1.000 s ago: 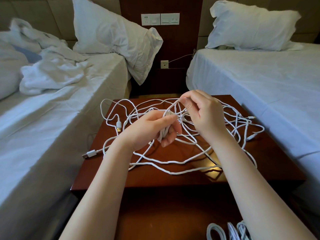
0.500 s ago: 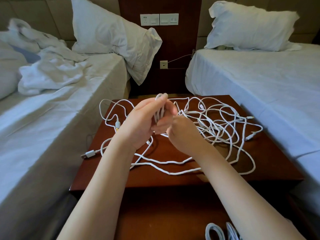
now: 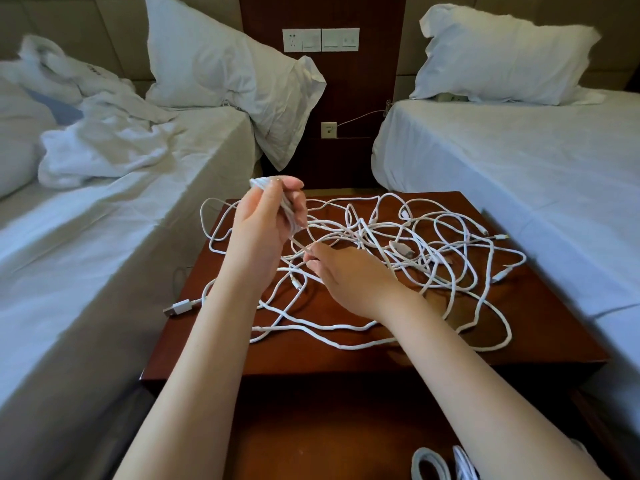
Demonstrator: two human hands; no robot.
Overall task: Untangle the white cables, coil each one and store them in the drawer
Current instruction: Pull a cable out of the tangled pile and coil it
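Observation:
A tangle of white cables [image 3: 415, 244] is spread over the top of a dark red wooden nightstand [image 3: 346, 351]. My left hand [image 3: 266, 223] is raised above the nightstand's back left part and grips a small coil of white cable [image 3: 287, 209]. A strand runs from that coil down to my right hand [image 3: 343, 271], which pinches it low over the tangle. A USB plug [image 3: 178, 308] hangs off the nightstand's left edge. Coiled white cables [image 3: 429, 465] lie in the open drawer at the bottom edge.
Two beds with white sheets flank the nightstand, the left bed [image 3: 86, 237] with crumpled linen and a pillow [image 3: 221, 67], the right bed [image 3: 519, 168] with another pillow [image 3: 502, 53]. A wall panel with sockets and switches [image 3: 320, 39] stands behind.
My left hand has lifted up and to the left with the coil. My right hand has dropped down onto the strand over the tangle, and the two hands have moved apart.

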